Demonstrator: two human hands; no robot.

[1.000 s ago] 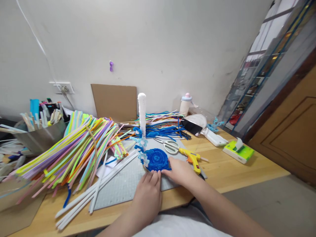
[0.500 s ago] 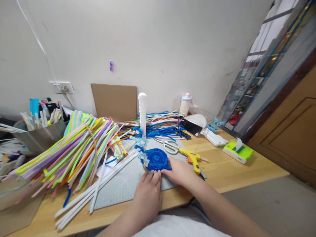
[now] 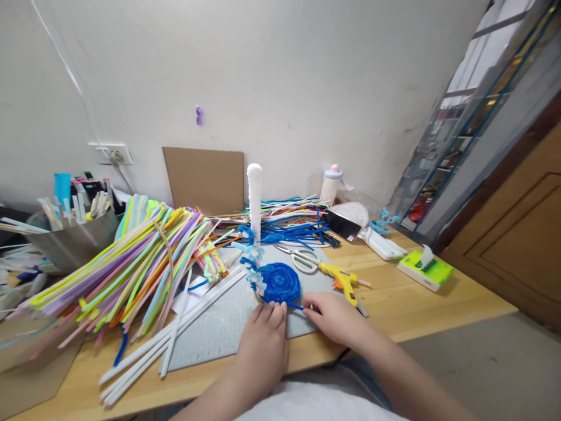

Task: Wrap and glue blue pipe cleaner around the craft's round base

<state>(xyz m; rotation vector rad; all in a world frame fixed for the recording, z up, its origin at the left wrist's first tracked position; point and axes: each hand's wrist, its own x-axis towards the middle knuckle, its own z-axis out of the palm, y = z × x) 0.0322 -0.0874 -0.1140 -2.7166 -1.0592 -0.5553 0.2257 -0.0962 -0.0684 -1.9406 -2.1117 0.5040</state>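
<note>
A round base coiled from blue pipe cleaners (image 3: 283, 282) lies on the grey cutting mat (image 3: 205, 342). At its left edge rise a fuzzy white post (image 3: 254, 199) and a curl of small pale-blue and dark-blue flowers (image 3: 250, 257). My left hand (image 3: 265, 336) has its fingers closed on the near edge of the coil; its thumb is mostly hidden. To the right, my right hand (image 3: 331, 316) pinches the loose end of a blue pipe cleaner (image 3: 297, 307) that runs out from the coil's near side.
Right of the coil lie white-handled scissors (image 3: 305, 261) and a yellow glue gun (image 3: 344, 280). A big bundle of coloured pipe cleaners (image 3: 127, 263) and several white sticks (image 3: 175, 339) are on the left. Farther right are a phone (image 3: 342, 225) and a tissue pack (image 3: 425, 270).
My right hand has moved off the coil's right edge, toward me and to the right, and the blue strand's end now shows stretched out. My left hand keeps its place.
</note>
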